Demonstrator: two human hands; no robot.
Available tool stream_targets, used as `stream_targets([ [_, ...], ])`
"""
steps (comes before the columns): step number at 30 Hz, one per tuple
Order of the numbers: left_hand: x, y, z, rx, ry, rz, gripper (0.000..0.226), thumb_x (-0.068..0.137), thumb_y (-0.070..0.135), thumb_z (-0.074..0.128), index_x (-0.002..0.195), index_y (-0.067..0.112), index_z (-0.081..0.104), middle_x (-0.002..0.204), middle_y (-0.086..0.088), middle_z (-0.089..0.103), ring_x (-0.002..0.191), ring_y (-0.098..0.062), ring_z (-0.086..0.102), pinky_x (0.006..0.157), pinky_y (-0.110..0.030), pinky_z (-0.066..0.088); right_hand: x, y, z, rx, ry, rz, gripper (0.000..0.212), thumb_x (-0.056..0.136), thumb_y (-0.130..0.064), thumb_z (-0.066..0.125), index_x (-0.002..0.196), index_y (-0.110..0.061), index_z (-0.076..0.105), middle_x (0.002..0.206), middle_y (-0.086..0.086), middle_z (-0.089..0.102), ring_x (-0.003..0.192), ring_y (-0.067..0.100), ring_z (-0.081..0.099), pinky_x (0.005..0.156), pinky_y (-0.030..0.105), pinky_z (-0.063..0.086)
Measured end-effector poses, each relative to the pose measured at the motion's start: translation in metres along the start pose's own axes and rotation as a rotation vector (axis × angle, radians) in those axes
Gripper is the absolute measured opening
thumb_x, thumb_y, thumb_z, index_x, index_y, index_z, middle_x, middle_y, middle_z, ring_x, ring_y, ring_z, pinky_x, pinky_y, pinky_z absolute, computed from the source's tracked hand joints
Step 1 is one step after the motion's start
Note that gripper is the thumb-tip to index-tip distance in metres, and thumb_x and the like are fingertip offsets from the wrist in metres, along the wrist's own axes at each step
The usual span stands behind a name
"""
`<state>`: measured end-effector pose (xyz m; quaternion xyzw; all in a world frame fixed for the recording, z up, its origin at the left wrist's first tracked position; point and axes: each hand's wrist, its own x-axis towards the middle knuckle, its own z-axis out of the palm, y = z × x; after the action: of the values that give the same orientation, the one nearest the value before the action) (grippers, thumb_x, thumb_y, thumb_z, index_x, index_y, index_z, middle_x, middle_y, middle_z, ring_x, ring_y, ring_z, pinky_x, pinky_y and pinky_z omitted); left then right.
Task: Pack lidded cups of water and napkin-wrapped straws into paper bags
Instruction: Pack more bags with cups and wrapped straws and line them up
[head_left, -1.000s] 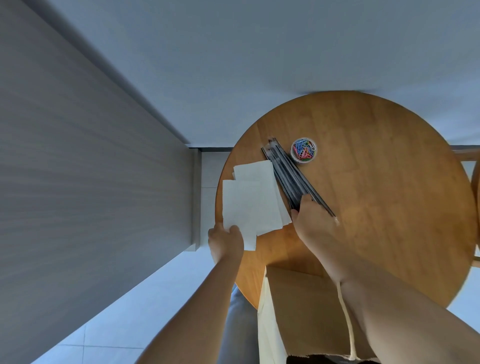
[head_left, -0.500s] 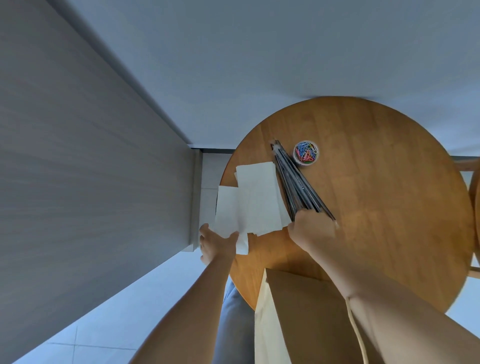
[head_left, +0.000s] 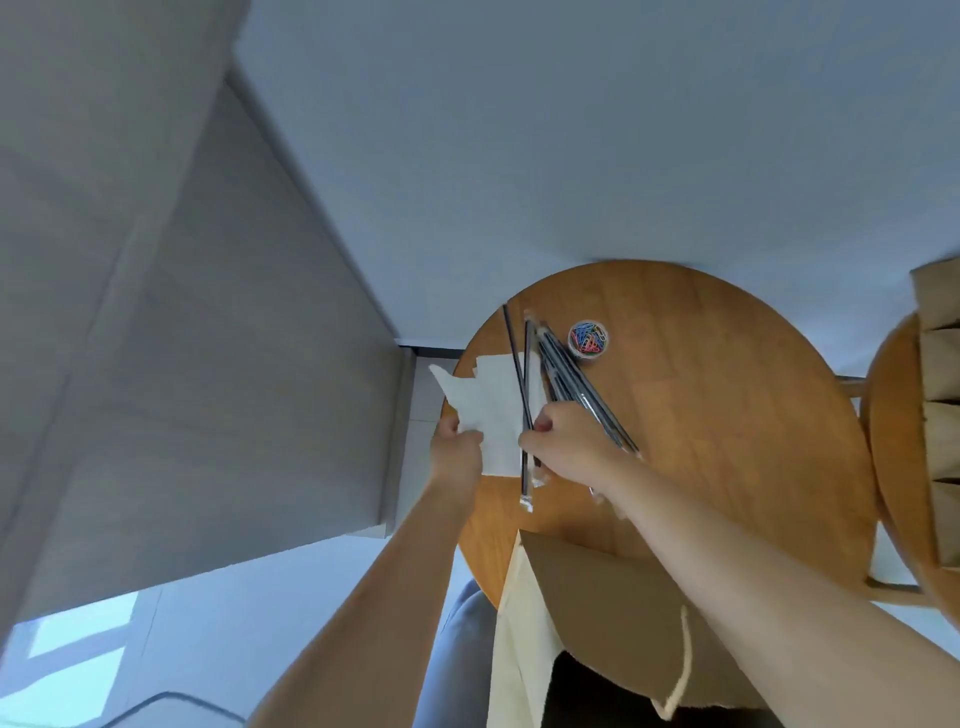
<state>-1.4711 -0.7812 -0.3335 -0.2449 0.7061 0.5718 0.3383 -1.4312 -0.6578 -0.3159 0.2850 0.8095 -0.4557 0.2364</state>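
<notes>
The left hand (head_left: 457, 448) pinches a napkin (head_left: 485, 402) at the counter's (head_left: 727, 415) left edge. The right hand (head_left: 569, 449) pinches straws (head_left: 525, 384) crossing it, beside the straw pile (head_left: 574, 382). For a good wrap, I would line the straws along one napkin edge, then roll snugly.

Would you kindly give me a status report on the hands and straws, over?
Left hand grips napkin edge. Right hand pinches straws over the napkin. Paper bag close by, nothing blocking.
</notes>
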Motion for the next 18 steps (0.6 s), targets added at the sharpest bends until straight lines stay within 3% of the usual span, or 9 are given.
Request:
stream_targets([
  [2,-0.021,0.004,0.007,-0.009,-0.038,0.072,0.041,0.093,0.002,0.043,0.127,0.025,0.045,0.116,-0.006,0.058,0.107,-0.027,0.057,0.094,-0.046,0.051,-0.018,-0.004,-0.008,-0.028,0.047,0.0,0.029,0.084,-0.015,0.056,0.06,-0.013,0.039,0.054,0.004,0.043,0.05,0.018,0.046,0.046,0.025,0.029],
  [5,-0.049,0.005,0.01,-0.001,-0.058,0.136,0.029,0.095,0.003,0.042,0.112,0.025,0.051,0.099,0.0,0.06,0.094,-0.021,0.059,0.089,-0.041,0.054,-0.035,0.005,-0.022,-0.062,0.104,0.043,0.028,0.081,-0.014,0.053,0.056,-0.011,0.041,0.05,0.007,0.046,0.047,0.02,0.045,0.046,0.024,0.029],
  [7,-0.063,0.003,0.006,-0.014,-0.063,0.164,0.023,0.097,0.004,0.041,0.101,0.025,0.049,0.088,0.004,0.058,0.081,-0.015,0.058,0.073,-0.032,0.054,-0.046,0.011,-0.033,-0.14,0.109,0.033,0.023,0.083,-0.015,0.053,0.061,-0.01,0.046,0.055,0.011,0.054,0.05,0.021,0.047,0.049,0.025,0.032],
  [9,-0.075,0.001,0.002,0.011,-0.057,0.191,0.022,0.099,0.004,0.037,0.106,0.024,0.044,0.087,0.005,0.055,0.076,-0.011,0.054,0.061,-0.024,0.048,-0.059,0.01,-0.042,-0.253,0.106,0.014,0.024,0.086,-0.015,0.055,0.065,-0.011,0.044,0.056,0.004,0.048,0.047,0.016,0.043,0.044,0.023,0.029],
  [13,-0.089,0.009,-0.005,0.041,-0.058,0.211,0.016,0.101,0.009,0.037,0.109,0.02,0.045,0.086,0.005,0.053,0.074,-0.009,0.052,0.06,-0.022,0.047,-0.074,0.001,-0.05,-0.36,0.082,-0.053,0.012,0.088,-0.013,0.052,0.077,-0.008,0.056,0.075,0.005,0.058,0.062,0.017,0.053,0.052,0.026,0.038],
  [16,-0.096,0.021,-0.007,0.074,-0.092,0.199,0.02,0.101,0.012,0.038,0.117,0.016,0.05,0.094,0.0,0.055,0.086,-0.017,0.056,0.077,-0.032,0.051,-0.085,-0.004,-0.053,-0.325,0.102,-0.12,0.026,0.093,-0.014,0.049,0.116,-0.009,0.06,0.113,0.009,0.062,0.095,0.023,0.061,0.075,0.03,0.046],
  [18,-0.105,0.03,-0.008,0.087,-0.11,0.187,0.026,0.1,0.009,0.037,0.122,0.016,0.05,0.102,-0.004,0.055,0.098,-0.023,0.054,0.09,-0.04,0.048,-0.101,-0.011,-0.053,-0.185,0.135,-0.194,0.036,0.095,-0.015,0.049,0.13,-0.01,0.051,0.123,0.007,0.059,0.095,0.019,0.061,0.079,0.028,0.046],
])
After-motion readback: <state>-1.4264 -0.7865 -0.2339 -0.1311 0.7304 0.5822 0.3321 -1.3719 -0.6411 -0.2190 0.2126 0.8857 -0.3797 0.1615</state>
